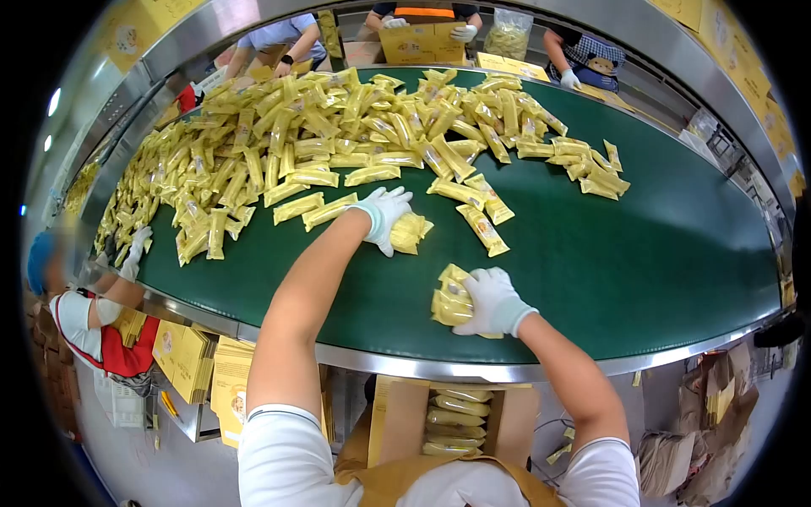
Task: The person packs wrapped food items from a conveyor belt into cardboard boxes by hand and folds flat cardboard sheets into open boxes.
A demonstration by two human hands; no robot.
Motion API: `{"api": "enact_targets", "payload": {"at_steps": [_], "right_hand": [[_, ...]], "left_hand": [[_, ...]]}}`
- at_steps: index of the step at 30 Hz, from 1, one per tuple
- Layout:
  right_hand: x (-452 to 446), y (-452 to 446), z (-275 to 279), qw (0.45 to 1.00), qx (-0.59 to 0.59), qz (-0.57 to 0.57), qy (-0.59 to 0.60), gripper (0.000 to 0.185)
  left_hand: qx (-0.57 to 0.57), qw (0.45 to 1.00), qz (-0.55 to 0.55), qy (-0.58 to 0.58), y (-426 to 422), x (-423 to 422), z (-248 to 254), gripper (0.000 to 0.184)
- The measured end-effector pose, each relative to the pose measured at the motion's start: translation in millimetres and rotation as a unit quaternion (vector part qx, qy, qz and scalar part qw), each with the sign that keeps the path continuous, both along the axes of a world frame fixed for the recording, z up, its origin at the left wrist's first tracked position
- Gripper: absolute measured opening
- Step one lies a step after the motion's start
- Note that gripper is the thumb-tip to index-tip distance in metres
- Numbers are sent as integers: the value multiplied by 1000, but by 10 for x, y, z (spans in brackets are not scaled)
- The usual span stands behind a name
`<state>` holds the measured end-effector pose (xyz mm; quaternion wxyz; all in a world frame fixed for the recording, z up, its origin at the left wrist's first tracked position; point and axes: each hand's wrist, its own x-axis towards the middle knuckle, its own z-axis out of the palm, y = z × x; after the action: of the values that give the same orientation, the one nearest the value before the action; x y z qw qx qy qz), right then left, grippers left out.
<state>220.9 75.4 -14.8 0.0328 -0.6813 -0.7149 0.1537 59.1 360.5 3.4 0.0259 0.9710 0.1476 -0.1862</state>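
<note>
My right hand (494, 302), in a white glove, grips a small bunch of yellow snack packets (451, 296) near the front edge of the green belt (608, 270). Farther forward and to the left, my gloved left hand (385, 216) is curled around other yellow packets (411, 233) at the near side of the heap. Its fingertips are partly hidden. Loose packets (482, 230) lie just beyond, between the two hands. Below the belt edge, in front of my body, an open carton (397, 422) holds a row of several yellow packets (457, 418).
A large heap of yellow packets (279, 127) covers the belt's far and left parts. Co-workers stand across the belt; one holds a carton (422, 44). Another person (84, 313) works at the left. Flat yellow cartons (182, 359) are stacked at lower left. A metal rim (524, 372) borders the belt.
</note>
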Motion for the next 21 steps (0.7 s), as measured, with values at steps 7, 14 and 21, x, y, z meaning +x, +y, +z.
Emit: {"api": "enact_targets", "payload": {"at_steps": [7,14,21], "right_hand": [[439,-755,86,998,22,-64,1,79],[337,-913,-149,988,119,-85,-52,106],[244,-908,-126,967,22,-244,68,111]], "left_hand": [[20,999,48,-6,-398,-168,1,105],[60,981,165,-79,-773,-393,-200,138],[47,965,253,-57,-1224,-560,-100,128]]}}
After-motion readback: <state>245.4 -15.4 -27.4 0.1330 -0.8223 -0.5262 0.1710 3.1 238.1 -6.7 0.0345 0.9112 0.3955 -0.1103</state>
